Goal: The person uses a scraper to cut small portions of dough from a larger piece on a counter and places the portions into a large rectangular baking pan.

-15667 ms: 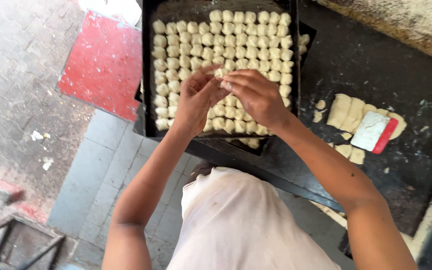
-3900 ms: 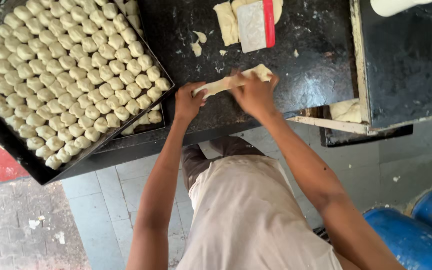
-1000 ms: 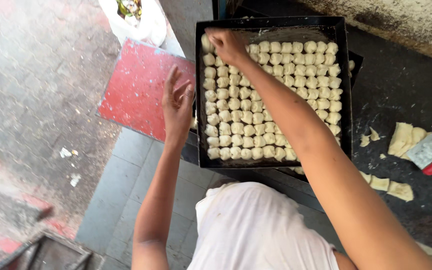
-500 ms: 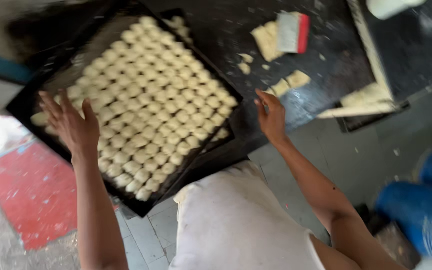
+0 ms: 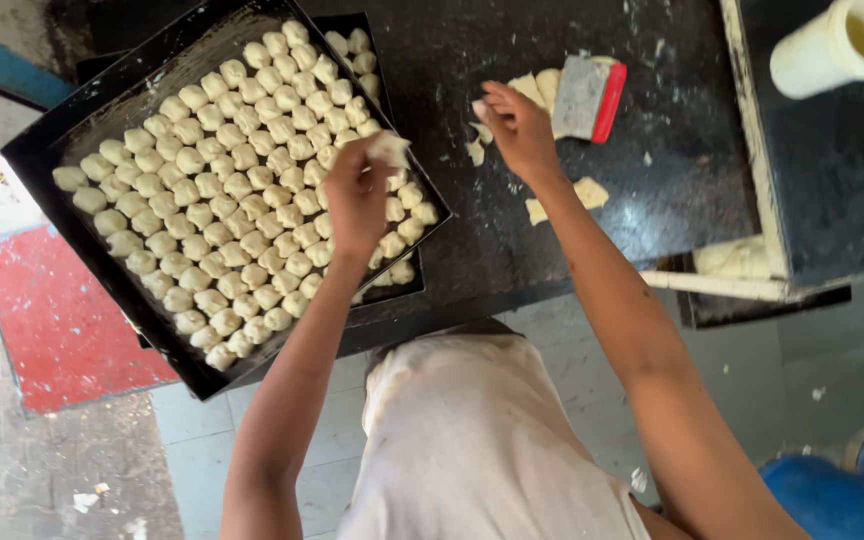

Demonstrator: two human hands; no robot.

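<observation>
- Left hand over the tray's near-right corner, fingers pinched on a small pale dough piece held just above the rows.
- Dough piece looks soft, light, a bit tacky; likely deforms if squeezed, so a fingertip pinch at its edges suits it, not a full grip.
- Right hand out over the tabletop, fingers curled together at a dough scrap; cannot tell if it is lifted or only touched.
- Scraps lie loose on the tabletop near the right wrist, flat and thin, probably floppy; best taken by a thumb-and-finger nip at one end.
- Scraper, grey blade with red grip, lies just beside the right hand, resting partly on a dough slab; stiff, take by the red edge.
- Tray, black, square, tilted in view, nearly full of small dough balls in close rows, touching each other.
- Balls look soft and easy to dent; loaded tray is likely heavy, take it by the rim with both hands.
- Second tray edge with a few balls shows under the first at its far corner.
- White cup well apart at far right on a raised dark slab.
- Red mat on the floor left of the tabletop; blue drum at lower right.
</observation>
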